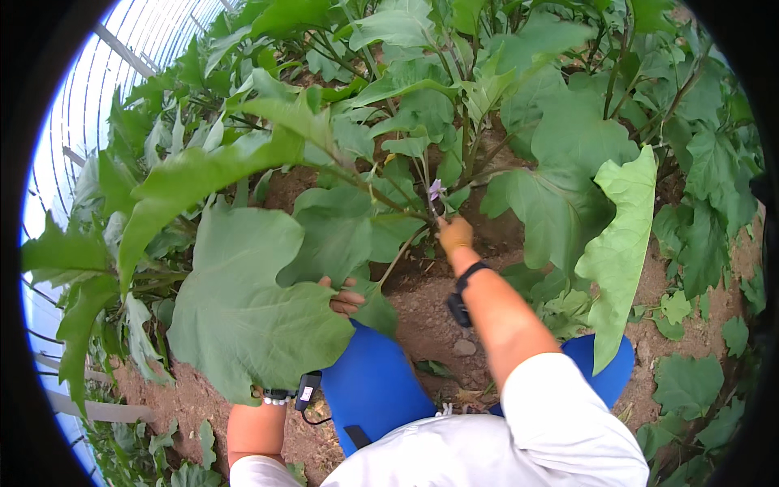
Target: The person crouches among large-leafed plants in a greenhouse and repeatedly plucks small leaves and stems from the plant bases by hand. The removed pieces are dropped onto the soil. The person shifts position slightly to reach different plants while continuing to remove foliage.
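Observation:
My right hand (455,236) reaches in low among the stalks of an eggplant plant, its fingers closed at a stem (429,218) just below a pale purple flower (436,190). A broad green eggplant leaf (255,304) covers my left wrist and much of my left hand (345,299). Only some fingers show past the leaf's right edge, beside another leaf (376,310). Whether those fingers hold anything is hidden.
Dense eggplant foliage (420,91) rises ahead and on both sides. A long pale leaf (621,255) hangs over my right knee. Brown soil (426,304) with stones lies between my blue-clad legs (377,383). The ribbed greenhouse wall (79,140) curves along the left.

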Demonstrator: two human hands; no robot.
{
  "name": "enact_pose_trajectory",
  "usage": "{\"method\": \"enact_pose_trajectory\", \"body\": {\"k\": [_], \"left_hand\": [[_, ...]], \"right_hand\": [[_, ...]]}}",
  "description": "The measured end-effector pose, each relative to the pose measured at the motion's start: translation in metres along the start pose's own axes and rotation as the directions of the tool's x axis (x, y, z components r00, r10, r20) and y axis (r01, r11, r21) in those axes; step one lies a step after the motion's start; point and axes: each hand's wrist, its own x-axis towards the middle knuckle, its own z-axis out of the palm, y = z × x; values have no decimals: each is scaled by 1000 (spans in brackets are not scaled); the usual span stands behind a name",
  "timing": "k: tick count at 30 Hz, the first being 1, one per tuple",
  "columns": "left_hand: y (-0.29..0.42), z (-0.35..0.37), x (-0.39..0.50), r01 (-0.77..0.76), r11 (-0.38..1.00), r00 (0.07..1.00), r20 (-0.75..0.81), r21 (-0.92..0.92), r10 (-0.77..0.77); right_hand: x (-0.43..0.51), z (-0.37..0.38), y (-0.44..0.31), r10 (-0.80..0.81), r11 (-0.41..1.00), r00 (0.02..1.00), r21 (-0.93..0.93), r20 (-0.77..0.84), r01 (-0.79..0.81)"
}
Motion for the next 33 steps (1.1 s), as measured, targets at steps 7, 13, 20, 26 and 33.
{"method": "enact_pose_trajectory", "body": {"k": [7, 13, 20, 26, 33], "left_hand": [[37, 74, -81, -164, 826, 981, 177, 538, 80], [54, 119, -168, -606, 735, 653, 718, 304, 241], [113, 143, -271, -903, 344, 429, 574, 257, 698], [128, 138, -104, -717, 510, 687, 359, 476, 631], [122, 89, 54, -411, 568, 793, -28, 713, 609]], "right_hand": [[-66, -141, -67, -67, 126, 228, -219, 971, 968], [-71, -133, -202, -957, 208, 229, -133, 176, 969], [-60, -95, -219, -836, -62, 257, -550, 485, 833], [-54, -82, -206, -861, 73, 312, -510, 401, 857], [-59, -88, -169, -667, 740, 745, 151, 36, 655]]}}
